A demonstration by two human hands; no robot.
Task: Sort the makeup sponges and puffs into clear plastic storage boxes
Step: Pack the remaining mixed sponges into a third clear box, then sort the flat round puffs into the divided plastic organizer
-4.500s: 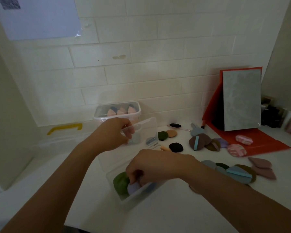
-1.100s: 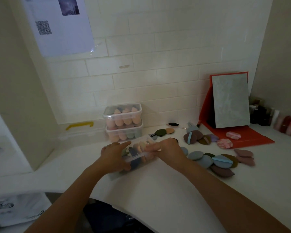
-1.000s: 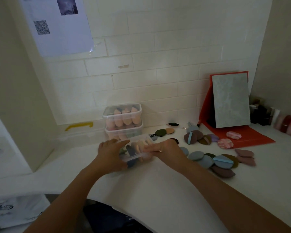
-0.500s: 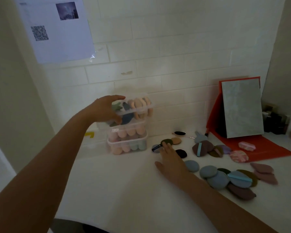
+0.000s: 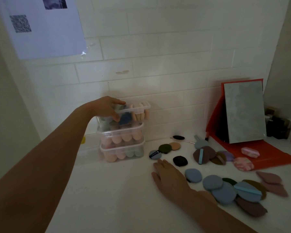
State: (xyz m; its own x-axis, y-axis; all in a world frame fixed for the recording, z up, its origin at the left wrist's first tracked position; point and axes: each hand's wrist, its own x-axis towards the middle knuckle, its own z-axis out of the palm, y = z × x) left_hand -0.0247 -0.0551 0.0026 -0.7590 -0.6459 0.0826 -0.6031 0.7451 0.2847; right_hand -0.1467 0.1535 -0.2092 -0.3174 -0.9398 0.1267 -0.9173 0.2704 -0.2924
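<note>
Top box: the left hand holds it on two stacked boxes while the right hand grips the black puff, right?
Wrong on the right hand: the head view shows it open, gripping nothing, the black puff lying free beside it. The left hand does hold the top box on two stacked boxes.

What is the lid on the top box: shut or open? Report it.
Shut: the lid lies flat on the top box, no gap showing, with sponges inside. The left hand grips the box.
</note>
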